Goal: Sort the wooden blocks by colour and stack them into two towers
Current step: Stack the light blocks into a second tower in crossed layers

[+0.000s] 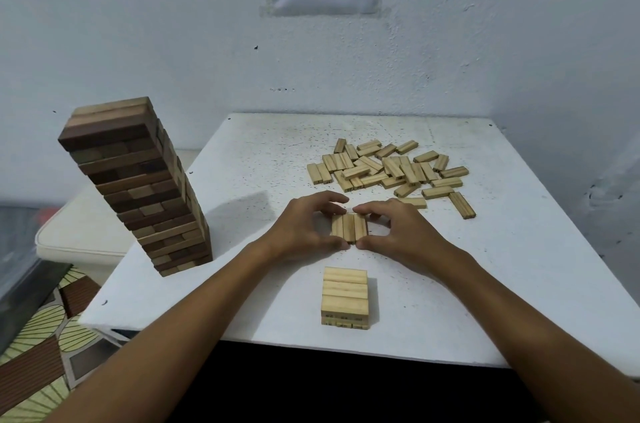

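Three light wooden blocks (349,228) lie side by side mid-table. My left hand (304,228) pinches the row from its left side, thumb at the near end and fingers at the far end. My right hand (398,228) pinches it the same way from the right. Nearer to me stands a short light tower (345,298), two layers high. A tall dark-brown tower (138,187) stands at the table's left edge. Several loose light blocks (388,169) lie in a pile at the back right.
The white table (242,284) stands against a white wall. A cream cushioned stool (76,235) sits left of it, behind the dark tower. Patterned floor (34,353) shows at the lower left.
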Motion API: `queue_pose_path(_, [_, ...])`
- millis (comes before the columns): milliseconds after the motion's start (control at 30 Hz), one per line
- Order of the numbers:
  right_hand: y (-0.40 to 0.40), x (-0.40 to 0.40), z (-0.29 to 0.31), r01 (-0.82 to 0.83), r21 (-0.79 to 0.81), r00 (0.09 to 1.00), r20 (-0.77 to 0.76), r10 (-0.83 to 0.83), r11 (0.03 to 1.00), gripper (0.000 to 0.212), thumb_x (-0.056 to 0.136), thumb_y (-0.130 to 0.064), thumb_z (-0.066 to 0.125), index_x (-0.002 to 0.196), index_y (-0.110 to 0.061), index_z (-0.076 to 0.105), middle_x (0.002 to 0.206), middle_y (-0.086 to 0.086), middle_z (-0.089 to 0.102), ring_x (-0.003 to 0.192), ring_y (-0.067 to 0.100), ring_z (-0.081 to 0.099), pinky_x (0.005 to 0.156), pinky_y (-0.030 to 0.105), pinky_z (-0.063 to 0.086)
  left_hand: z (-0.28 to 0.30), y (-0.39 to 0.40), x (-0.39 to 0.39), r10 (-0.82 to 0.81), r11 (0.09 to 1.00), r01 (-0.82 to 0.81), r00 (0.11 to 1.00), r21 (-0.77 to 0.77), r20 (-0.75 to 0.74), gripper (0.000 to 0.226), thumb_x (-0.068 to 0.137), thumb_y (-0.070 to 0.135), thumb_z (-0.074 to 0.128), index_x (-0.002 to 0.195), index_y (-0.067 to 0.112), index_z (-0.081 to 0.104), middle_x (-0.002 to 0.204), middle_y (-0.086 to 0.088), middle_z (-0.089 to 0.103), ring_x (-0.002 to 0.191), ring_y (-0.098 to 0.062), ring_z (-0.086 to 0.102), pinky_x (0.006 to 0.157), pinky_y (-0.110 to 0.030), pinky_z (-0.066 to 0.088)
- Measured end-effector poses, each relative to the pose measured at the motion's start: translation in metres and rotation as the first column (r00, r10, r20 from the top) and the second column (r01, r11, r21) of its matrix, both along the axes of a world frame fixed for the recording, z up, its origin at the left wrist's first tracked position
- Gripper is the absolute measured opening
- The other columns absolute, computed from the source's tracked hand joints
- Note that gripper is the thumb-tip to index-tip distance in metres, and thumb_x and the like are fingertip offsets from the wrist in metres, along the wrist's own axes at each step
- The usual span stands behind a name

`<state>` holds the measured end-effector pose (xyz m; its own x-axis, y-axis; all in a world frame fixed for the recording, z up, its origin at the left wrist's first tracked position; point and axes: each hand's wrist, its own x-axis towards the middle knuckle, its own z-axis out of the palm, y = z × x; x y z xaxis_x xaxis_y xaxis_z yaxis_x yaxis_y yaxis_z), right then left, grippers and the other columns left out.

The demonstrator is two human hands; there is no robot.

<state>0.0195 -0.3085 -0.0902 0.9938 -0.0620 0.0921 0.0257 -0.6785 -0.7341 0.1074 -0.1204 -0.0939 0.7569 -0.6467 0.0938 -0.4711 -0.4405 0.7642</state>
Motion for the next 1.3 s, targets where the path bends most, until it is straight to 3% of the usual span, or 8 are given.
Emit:
queue_pose_path(267, [0.000,0.001,0.000,-0.013,0.015,1.000,-0.009,0.013,1.000,0.064,0.074,-0.023,0.083,0.133,-0.024,0.057,0.126,0.000,0.057,0.115,0.012,0.055,0.097,0.033,0.049,-0.001,-0.001,-0.001,0.000,1.000,0.000,1.000,0.006,0.029,0.066,0.065,0.022,0.088,0.123,0.030,0.058,0.113,0.008,0.068,0.111,-0.002,0.059,0.093,-0.024,0.046])
queue_pose_path(333, [0.000,0.002,-0.001,-0.013,0.016,1.000,-0.014,0.014,1.000,0.065,0.073,-0.024,0.082,0.133,-0.026,0.056,0.124,-0.001,0.057,0.114,0.012,0.055,0.098,0.036,0.050,-0.001,-0.002,-0.001,0.008,1.000,-0.008,1.000,-0.002,0.024,0.067,0.064,0.021,0.089,0.122,0.032,0.056,0.113,0.007,0.068,0.110,0.001,0.059,0.091,-0.020,0.046])
queue_pose_path(400, [0.000,0.003,-0.001,-0.020,0.006,1.000,-0.014,0.020,1.000,0.066,0.073,-0.025,0.082,0.134,-0.027,0.055,0.120,-0.003,0.058,0.110,0.012,0.054,0.094,0.034,0.050,0.000,-0.003,0.000,0.010,1.000,-0.010,1.000,0.003,0.027,0.069,0.063,0.022,0.089,0.119,0.035,0.052,0.112,0.009,0.068,0.107,0.004,0.058,0.086,-0.014,0.043])
queue_pose_path(567, [0.001,0.007,0.004,-0.076,0.021,0.997,-0.005,0.076,0.997,0.060,0.071,-0.016,0.079,0.127,-0.024,0.060,0.107,-0.010,0.060,0.094,-0.003,0.053,0.074,0.009,0.039,0.002,-0.005,0.003,0.006,1.000,-0.006,0.999,0.018,0.041,0.073,0.059,0.024,0.089,0.116,0.035,0.046,0.103,0.014,0.069,0.107,0.001,0.060,0.092,-0.024,0.047])
queue_pose_path(700, [0.001,0.008,0.009,-0.065,0.083,0.998,0.006,0.065,0.994,0.060,0.065,-0.017,0.078,0.121,-0.028,0.061,0.100,-0.013,0.059,0.076,0.000,0.047,0.068,0.019,0.041,0.013,-0.005,0.005,-0.026,1.000,0.026,1.000,0.002,0.015,0.076,0.059,0.016,0.091,0.117,0.027,0.044,0.101,0.009,0.070,0.106,0.001,0.061,0.095,-0.025,0.046])
queue_pose_path(800, [0.000,0.008,0.020,-0.086,0.066,0.996,0.040,0.084,0.994,0.067,0.058,-0.029,0.075,0.123,-0.030,0.060,0.101,-0.013,0.059,0.075,0.000,0.045,0.064,0.014,0.039,0.027,-0.003,0.005,-0.041,0.999,0.042,0.998,-0.019,0.048,0.073,0.060,0.011,0.090,0.115,0.026,0.044,0.099,0.008,0.072,0.107,0.003,0.059,0.095,-0.026,0.045])
queue_pose_path(1067, [0.007,-0.013,0.046,-0.132,0.017,0.987,0.098,0.130,0.991,0.063,0.060,-0.034,0.077,0.120,-0.037,0.058,0.100,-0.016,0.059,0.079,-0.005,0.045,0.066,0.008,0.038,0.059,0.012,-0.017,-0.072,0.997,0.076,0.992,-0.034,0.108,0.078,0.055,0.019,0.094,0.116,0.023,0.045,0.096,0.009,0.073,0.104,0.001,0.061,0.095,-0.023,0.045])
queue_pose_path(1300, [0.016,-0.043,0.046,-0.135,-0.003,0.987,0.084,0.135,0.991,0.066,0.063,-0.034,0.084,0.124,-0.034,0.058,0.103,-0.013,0.061,0.086,0.006,0.049,0.069,0.019,0.040,0.061,0.025,-0.047,-0.086,0.996,0.088,0.994,-0.030,0.065,0.080,0.053,0.023,0.094,0.116,0.027,0.045,0.096,0.010,0.073,0.104,0.003,0.060,0.096,-0.027,0.044])
